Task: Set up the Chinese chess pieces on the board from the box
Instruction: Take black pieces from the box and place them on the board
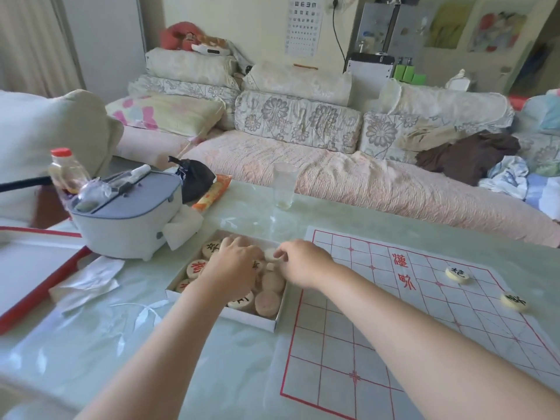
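Observation:
A shallow white box holds several round pale chess pieces, some face down, some showing red or black characters. Both hands reach into it. My left hand lies palm down over the pieces in the middle of the box, and its fingertips are hidden. My right hand pinches a pale chess piece at the far end of the box. To the right lies the white paper board with red grid lines. Two black-lettered pieces rest on its right side.
A grey-white appliance stands left of the box, with a red-capped bottle behind it. An empty glass stands beyond the box. Crumpled tissue and a red-edged tray lie at left. A sofa runs behind the table.

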Demonstrator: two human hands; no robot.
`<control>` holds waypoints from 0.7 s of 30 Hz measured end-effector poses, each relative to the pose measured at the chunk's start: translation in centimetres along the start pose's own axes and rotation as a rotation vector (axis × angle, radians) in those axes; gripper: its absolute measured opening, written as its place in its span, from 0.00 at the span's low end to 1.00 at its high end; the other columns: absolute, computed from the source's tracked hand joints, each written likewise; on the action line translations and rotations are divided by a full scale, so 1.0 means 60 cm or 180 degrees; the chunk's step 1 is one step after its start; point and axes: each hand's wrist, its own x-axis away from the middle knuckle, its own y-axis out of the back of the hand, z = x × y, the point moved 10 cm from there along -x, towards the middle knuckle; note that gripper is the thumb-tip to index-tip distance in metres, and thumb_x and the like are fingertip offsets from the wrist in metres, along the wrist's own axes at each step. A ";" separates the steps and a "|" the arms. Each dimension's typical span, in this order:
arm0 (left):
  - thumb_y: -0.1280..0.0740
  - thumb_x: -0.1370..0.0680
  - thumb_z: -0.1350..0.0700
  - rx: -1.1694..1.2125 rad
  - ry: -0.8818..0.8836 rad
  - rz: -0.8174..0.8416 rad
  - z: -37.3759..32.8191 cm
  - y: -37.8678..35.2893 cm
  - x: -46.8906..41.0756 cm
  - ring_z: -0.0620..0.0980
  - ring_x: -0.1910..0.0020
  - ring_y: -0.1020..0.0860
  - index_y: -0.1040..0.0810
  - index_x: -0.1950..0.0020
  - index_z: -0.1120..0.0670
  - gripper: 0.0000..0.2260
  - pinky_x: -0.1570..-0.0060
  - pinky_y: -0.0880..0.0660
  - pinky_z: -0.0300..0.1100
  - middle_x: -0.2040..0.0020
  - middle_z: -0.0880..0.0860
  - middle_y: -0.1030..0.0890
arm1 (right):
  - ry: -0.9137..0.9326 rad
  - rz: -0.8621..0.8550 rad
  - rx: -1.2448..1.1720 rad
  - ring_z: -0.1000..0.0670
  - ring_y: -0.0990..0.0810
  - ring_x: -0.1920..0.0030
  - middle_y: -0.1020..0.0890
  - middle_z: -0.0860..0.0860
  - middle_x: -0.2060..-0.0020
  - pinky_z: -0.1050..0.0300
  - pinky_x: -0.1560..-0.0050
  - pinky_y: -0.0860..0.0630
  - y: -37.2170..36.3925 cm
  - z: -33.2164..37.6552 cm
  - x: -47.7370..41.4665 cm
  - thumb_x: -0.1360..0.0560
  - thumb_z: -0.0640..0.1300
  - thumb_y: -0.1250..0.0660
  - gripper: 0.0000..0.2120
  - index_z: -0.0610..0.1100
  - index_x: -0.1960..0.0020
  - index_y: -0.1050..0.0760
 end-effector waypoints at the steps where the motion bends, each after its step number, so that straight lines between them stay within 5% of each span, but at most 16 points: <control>1: 0.40 0.21 0.53 -0.0041 -0.0052 0.0133 0.002 -0.012 -0.002 0.53 0.33 0.36 0.28 0.33 0.45 0.16 0.35 0.35 0.47 0.36 0.49 0.29 | -0.0021 0.0074 0.0092 0.47 0.23 0.38 0.22 0.53 0.36 0.54 0.42 0.27 -0.005 0.002 -0.005 0.22 0.57 0.35 0.17 0.54 0.35 0.24; 9: 0.39 0.21 0.56 0.0392 0.0020 0.0212 0.022 -0.015 -0.025 0.53 0.32 0.34 0.30 0.31 0.48 0.18 0.35 0.37 0.45 0.33 0.51 0.28 | -0.0258 -0.0135 -0.0678 0.47 0.19 0.49 0.16 0.49 0.48 0.52 0.46 0.23 0.001 -0.022 -0.036 0.18 0.50 0.40 0.14 0.45 0.47 0.18; 14: 0.32 0.25 0.54 0.1053 0.0030 0.0077 0.010 0.005 -0.034 0.50 0.42 0.26 0.35 0.27 0.48 0.27 0.47 0.31 0.39 0.37 0.51 0.25 | -0.0408 -0.0134 -0.1786 0.53 0.27 0.72 0.18 0.42 0.60 0.60 0.71 0.35 0.011 -0.018 -0.035 0.17 0.46 0.39 0.14 0.39 0.54 0.19; 18: 0.28 0.27 0.53 0.1086 0.0081 -0.0172 0.010 0.037 -0.037 0.51 0.44 0.25 0.28 0.32 0.50 0.24 0.50 0.32 0.36 0.41 0.52 0.23 | -0.0508 0.0022 -0.2693 0.53 0.25 0.74 0.16 0.49 0.59 0.64 0.77 0.40 -0.006 -0.003 -0.040 0.19 0.47 0.34 0.10 0.42 0.48 0.18; 21: 0.29 0.26 0.52 0.0925 0.0349 -0.0200 0.046 0.041 -0.034 0.53 0.43 0.24 0.28 0.32 0.51 0.23 0.49 0.29 0.41 0.40 0.53 0.23 | -0.0434 -0.0075 -0.2197 0.53 0.22 0.71 0.14 0.51 0.57 0.66 0.76 0.33 -0.006 0.001 -0.050 0.19 0.46 0.35 0.09 0.43 0.45 0.20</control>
